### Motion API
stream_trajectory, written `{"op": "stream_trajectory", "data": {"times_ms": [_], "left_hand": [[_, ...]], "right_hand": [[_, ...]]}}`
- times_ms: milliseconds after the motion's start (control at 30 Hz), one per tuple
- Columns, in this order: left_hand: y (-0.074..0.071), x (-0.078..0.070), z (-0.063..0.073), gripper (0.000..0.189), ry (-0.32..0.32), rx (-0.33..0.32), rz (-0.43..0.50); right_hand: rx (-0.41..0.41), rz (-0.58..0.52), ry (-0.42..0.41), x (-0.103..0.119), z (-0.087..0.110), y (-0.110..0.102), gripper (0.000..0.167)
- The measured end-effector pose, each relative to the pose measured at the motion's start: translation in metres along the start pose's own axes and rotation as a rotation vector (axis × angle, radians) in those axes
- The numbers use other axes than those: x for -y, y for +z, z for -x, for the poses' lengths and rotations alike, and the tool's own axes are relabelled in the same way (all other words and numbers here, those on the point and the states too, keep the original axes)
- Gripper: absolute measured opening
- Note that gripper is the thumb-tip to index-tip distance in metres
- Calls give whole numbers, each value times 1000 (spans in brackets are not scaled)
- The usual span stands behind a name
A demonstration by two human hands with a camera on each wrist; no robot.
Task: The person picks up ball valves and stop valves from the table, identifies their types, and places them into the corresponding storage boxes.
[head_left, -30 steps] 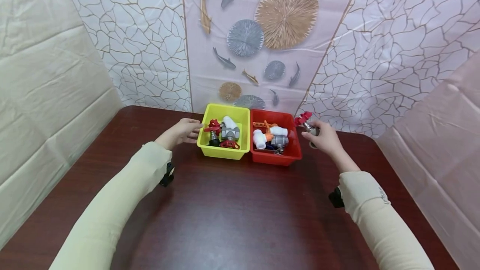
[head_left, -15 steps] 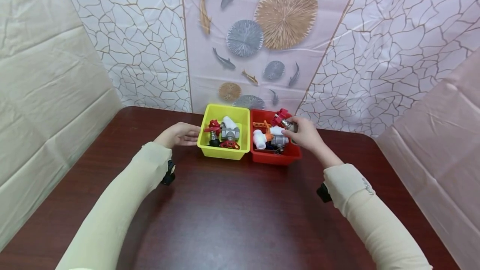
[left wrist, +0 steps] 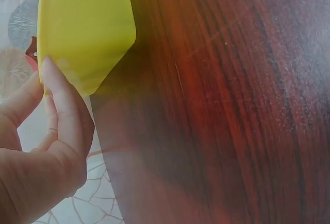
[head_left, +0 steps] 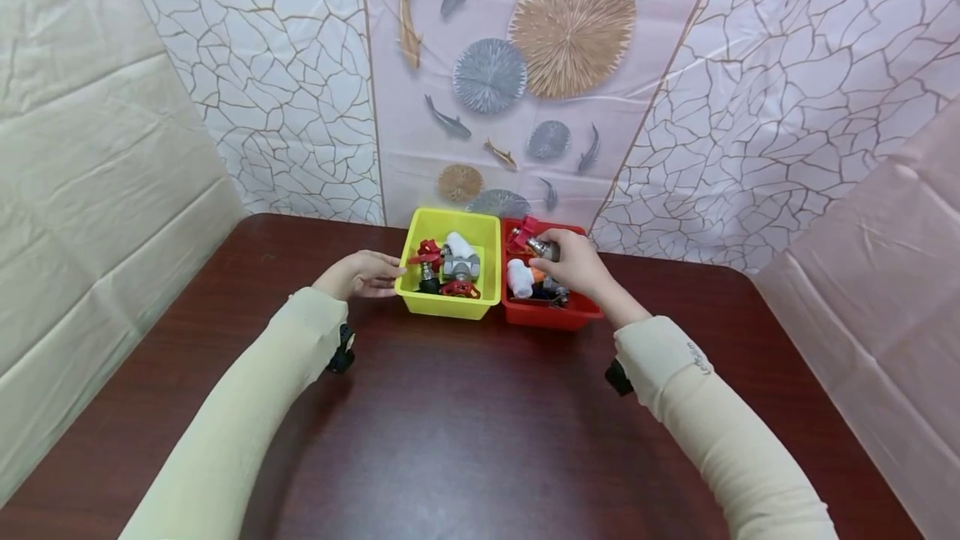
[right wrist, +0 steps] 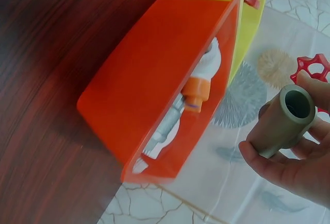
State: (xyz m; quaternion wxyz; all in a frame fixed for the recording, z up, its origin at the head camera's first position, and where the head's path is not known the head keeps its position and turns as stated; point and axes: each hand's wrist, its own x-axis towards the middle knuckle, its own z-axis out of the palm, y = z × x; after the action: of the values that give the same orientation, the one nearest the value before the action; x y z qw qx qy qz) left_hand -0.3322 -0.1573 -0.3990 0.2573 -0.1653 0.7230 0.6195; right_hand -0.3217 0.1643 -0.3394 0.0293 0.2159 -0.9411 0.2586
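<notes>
My right hand (head_left: 575, 262) holds a valve (right wrist: 283, 123) with a grey-brown tubular body and a red handwheel (head_left: 522, 233). It is over the red bin (head_left: 551, 317), with the wheel pointing left toward the yellow bin. At the left wall of the yellow bin (head_left: 442, 305), my left hand (head_left: 367, 275) pinches the rim between thumb and fingers, as the left wrist view (left wrist: 62, 116) shows. Inside the yellow bin lie a grey metal valve body (head_left: 461, 267), a white fitting (head_left: 459, 244) and red-handled valves (head_left: 459, 289).
A white fitting (head_left: 519, 280) with an orange part and grey metal pieces lie in the red bin, partly hidden by my right hand. Both bins stand side by side on a dark wooden table (head_left: 465, 415). Behind them hangs a patterned cloth (head_left: 637, 148).
My right hand has carried the valve leftward, from beyond the red bin's right side to over that bin. My left hand has closed in on the yellow bin's rim.
</notes>
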Motion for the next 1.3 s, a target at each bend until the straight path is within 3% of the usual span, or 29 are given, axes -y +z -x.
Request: {"op": "stream_trajectory", "data": {"times_ms": [133,367,633,933,1133,1300], "left_hand": [[-1,2,0,47,10,-19,4],[4,6,0,41,69,-106,-55],[9,5,0,41,61,-106,-48],[11,2,0,40,69,-117,-41],[7,2,2,40,68,-133,-46],[4,4,3,40,69,-115,-27]], "right_hand": [[14,-1,4,8,-9,8,34],[26,-20,33,21,-26,20,34],[22,-15,87,32,-39,38,37],[-79,25,254,48,-54,70,34],[-100,-16,272,62,-65,90,28],[-116,44,295,67,-70,102,26]]}}
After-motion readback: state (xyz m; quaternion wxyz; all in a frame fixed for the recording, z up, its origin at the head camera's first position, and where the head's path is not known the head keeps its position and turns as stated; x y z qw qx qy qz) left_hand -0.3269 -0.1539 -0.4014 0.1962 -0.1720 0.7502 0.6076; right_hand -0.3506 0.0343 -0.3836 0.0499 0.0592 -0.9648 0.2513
